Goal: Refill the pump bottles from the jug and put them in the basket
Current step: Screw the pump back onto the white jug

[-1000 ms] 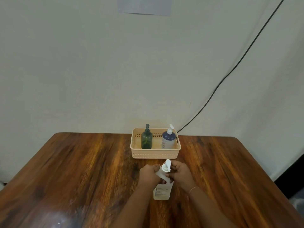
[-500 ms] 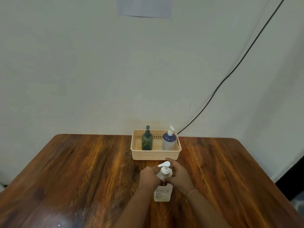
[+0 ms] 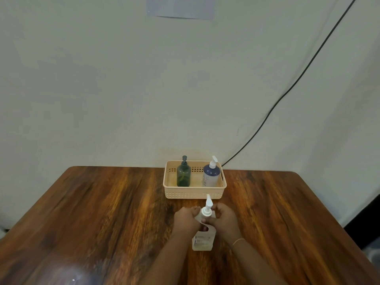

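Gripping the clear pump bottle point(image 3: 202, 242), left hand point(image 3: 185, 220) curled at its shoulder, right hand point(image 3: 224, 220) round its neck

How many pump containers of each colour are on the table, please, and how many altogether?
Dark green bottle, in the basket: 1
Dark blue bottle, in the basket: 1
Clear jug, gripped by the left hand and right hand: 1
Total: 3

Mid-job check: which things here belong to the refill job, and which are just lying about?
Job: clear pump bottle, gripped by left hand and right hand; green pump bottle and blue pump bottle, upright in the basket.
Lying about: black cable and paper sheet on the wall.
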